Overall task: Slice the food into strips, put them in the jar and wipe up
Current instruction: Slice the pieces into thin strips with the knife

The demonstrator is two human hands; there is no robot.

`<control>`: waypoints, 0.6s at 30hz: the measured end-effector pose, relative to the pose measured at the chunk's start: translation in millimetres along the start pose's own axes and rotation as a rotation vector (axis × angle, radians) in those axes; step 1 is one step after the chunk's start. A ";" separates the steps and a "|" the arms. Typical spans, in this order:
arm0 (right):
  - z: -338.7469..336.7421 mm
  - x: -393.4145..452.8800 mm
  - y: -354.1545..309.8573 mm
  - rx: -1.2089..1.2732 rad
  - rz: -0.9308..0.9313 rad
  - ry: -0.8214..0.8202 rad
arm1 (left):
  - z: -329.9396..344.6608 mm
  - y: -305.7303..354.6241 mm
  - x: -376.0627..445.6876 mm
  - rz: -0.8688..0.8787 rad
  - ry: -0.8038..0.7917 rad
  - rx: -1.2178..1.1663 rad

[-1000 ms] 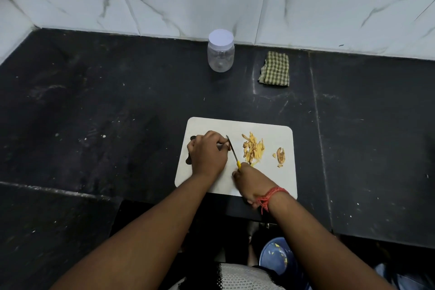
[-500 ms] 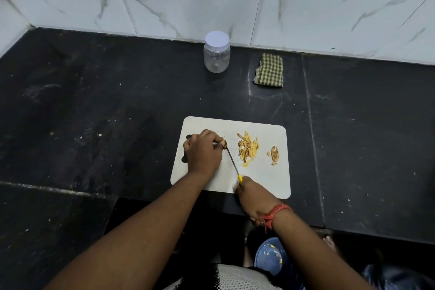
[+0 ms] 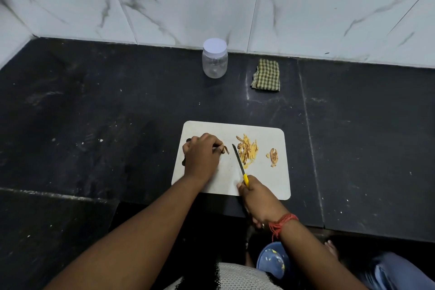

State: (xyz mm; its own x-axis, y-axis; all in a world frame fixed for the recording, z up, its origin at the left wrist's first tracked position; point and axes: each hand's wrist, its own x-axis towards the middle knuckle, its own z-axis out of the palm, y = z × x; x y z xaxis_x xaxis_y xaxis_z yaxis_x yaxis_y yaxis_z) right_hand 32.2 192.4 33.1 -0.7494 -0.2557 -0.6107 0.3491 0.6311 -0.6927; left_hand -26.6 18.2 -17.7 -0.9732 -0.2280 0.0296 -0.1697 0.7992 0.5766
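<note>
- At the back of the dark counter we saw a clear jar standing upright against the marble wall, its white lid on; through the plastic we saw nothing inside.
- Below the counter edge sat a blue bowl with a few yellow scraps in it.
- A folded checked cloth lay to the right of the jar, apart from it.
- The white cutting board carried a heap of yellow strips near its middle and a small brownish piece to their right.
- Our left hand was curled over a dark piece of food at the board's left side; it seemed to pinch it, though the fingertips were hidden.
- Our right hand was clamped round the yellow handle of the knife, whose blade lay between the left hand and the strips.
- Against half a second before, the blade tip had come away from the left fingers toward the strips, and a sliver of the dark food now showed past the fingertips.
- Jar, cloth and strips lay as they had then.
</note>
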 end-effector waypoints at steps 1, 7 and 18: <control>-1.2 0.6 -1.6 -0.001 -0.004 0.001 | -0.8 -0.4 -0.8 0.011 0.009 0.012; 2.3 3.7 -4.9 -0.020 -0.007 -0.017 | -6.3 -7.1 -3.8 0.032 0.056 0.047; -1.3 9.9 -12.5 -0.008 -0.003 -0.009 | -2.7 -2.6 -0.4 0.151 0.002 0.162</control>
State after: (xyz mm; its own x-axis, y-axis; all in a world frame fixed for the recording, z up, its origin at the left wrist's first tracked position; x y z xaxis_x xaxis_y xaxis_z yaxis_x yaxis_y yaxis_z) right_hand 19.7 182.9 36.3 -0.7452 -0.2641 -0.6123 0.3424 0.6364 -0.6912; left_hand -25.4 14.7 -17.0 -0.9892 -0.0997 0.1077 -0.0446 0.9031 0.4270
